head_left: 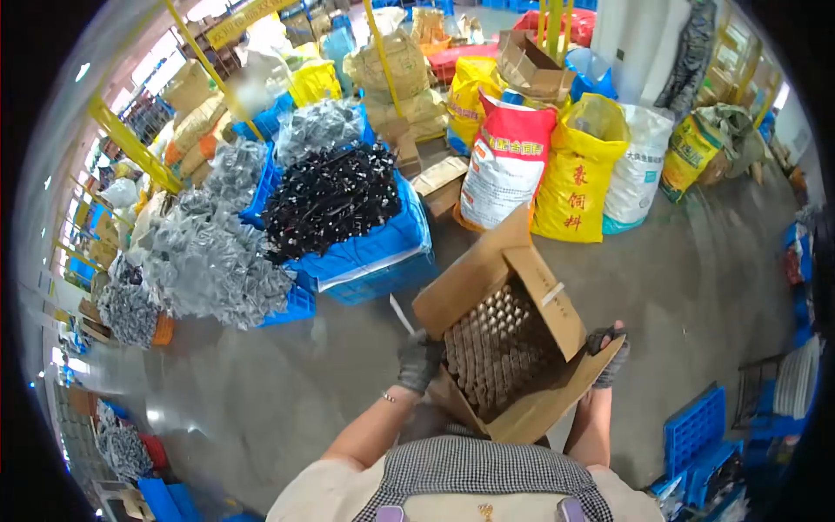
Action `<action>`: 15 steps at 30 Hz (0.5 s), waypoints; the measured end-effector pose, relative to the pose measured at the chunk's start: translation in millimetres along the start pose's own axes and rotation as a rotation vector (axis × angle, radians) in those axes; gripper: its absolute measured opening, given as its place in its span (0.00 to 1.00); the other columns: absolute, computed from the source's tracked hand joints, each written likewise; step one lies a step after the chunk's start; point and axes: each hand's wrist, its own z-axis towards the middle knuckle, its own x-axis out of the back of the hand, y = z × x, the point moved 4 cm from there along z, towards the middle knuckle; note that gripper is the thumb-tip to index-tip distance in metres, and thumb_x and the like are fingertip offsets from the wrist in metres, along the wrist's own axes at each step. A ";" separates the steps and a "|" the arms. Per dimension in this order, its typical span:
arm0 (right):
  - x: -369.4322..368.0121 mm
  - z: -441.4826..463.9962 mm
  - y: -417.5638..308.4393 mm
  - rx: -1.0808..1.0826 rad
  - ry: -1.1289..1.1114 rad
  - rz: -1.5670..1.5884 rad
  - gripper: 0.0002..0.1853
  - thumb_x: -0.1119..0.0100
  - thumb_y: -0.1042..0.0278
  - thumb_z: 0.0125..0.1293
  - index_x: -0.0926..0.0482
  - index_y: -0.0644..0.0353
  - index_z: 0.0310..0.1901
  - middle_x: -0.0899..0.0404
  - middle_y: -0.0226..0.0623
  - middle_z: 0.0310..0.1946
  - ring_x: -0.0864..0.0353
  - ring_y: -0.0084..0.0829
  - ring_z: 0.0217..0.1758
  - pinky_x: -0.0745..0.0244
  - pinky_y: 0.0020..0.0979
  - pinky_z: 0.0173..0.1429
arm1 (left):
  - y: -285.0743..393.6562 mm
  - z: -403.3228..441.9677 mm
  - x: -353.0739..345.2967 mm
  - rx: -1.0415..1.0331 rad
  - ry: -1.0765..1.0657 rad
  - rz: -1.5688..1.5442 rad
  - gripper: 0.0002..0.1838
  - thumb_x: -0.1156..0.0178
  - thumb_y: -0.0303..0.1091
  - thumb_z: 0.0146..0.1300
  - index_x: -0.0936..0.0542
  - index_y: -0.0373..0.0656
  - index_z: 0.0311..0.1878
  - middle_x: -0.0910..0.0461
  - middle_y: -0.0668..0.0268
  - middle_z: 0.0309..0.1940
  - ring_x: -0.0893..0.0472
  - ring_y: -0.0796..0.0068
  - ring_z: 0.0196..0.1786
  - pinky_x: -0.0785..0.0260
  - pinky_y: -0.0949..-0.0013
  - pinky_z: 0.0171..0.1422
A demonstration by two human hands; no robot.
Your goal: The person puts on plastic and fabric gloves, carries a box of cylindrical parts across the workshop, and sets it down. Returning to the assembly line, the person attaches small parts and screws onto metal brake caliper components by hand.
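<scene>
An open cardboard box [557, 296] is held in front of my body, its flaps spread. Inside lie many brown rod-like pieces [496, 352] in rows, some with shiny round ends; their kind I cannot make out. My left hand [420, 361], in a grey fingerless glove, is closed on the box's left side. On the right, my right hand [609, 352], gloved the same way, grips the edge of a flap with its fingers curled over it. A thin white strip [401, 315] sticks out beside my left hand.
Blue crates [374, 274] ahead to the left hold black parts [330, 196] and grey plastic-wrapped items [213, 257]. Filled sacks, red-and-white [504, 165] and yellow [578, 174], stand beyond the box. Blue crates [696, 431] sit at the lower right. Grey floor [696, 287] runs between.
</scene>
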 end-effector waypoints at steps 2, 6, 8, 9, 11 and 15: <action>-34.9 58.8 14.3 0.018 0.068 0.057 0.21 0.60 0.63 0.71 0.35 0.53 0.16 0.37 0.29 0.07 0.44 0.25 0.08 0.46 0.29 0.17 | 25.1 72.2 -0.5 -0.058 0.063 -0.069 0.07 0.40 0.34 0.49 0.21 0.42 0.29 0.22 0.52 0.23 0.20 0.55 0.29 0.31 0.60 0.32; -71.2 181.6 40.0 0.044 -0.089 -0.003 0.22 0.61 0.62 0.71 0.35 0.52 0.17 0.37 0.30 0.08 0.44 0.25 0.09 0.45 0.29 0.18 | 45.9 203.7 -25.8 -0.042 -0.002 0.070 0.07 0.42 0.34 0.50 0.21 0.41 0.29 0.22 0.52 0.23 0.20 0.57 0.29 0.32 0.62 0.31; -104.0 235.7 52.0 -0.001 -0.085 -0.008 0.22 0.61 0.62 0.71 0.35 0.53 0.17 0.37 0.30 0.08 0.43 0.25 0.09 0.45 0.28 0.18 | 45.7 264.0 -48.0 0.030 -0.030 -0.129 0.07 0.42 0.34 0.51 0.21 0.41 0.29 0.22 0.52 0.24 0.20 0.57 0.29 0.32 0.62 0.31; -99.0 265.3 63.1 -0.081 0.115 0.001 0.21 0.62 0.62 0.72 0.35 0.53 0.18 0.37 0.29 0.09 0.43 0.24 0.10 0.44 0.28 0.19 | 48.9 287.3 -61.7 0.032 -0.043 -0.111 0.07 0.43 0.33 0.51 0.20 0.42 0.31 0.22 0.52 0.24 0.20 0.58 0.29 0.32 0.63 0.31; -107.2 326.0 79.7 -0.028 0.016 -0.032 0.21 0.62 0.62 0.72 0.35 0.54 0.18 0.36 0.28 0.10 0.43 0.24 0.10 0.44 0.27 0.19 | 63.9 354.1 -79.4 0.011 -0.044 -0.062 0.07 0.44 0.33 0.53 0.20 0.43 0.33 0.21 0.52 0.26 0.20 0.58 0.30 0.32 0.63 0.32; -126.8 410.3 95.9 0.015 0.099 -0.104 0.20 0.62 0.63 0.71 0.35 0.54 0.19 0.35 0.28 0.11 0.42 0.24 0.11 0.45 0.27 0.17 | 93.0 454.0 -98.4 -0.012 -0.049 -0.082 0.09 0.45 0.32 0.51 0.19 0.44 0.35 0.22 0.51 0.28 0.21 0.51 0.33 0.30 0.60 0.35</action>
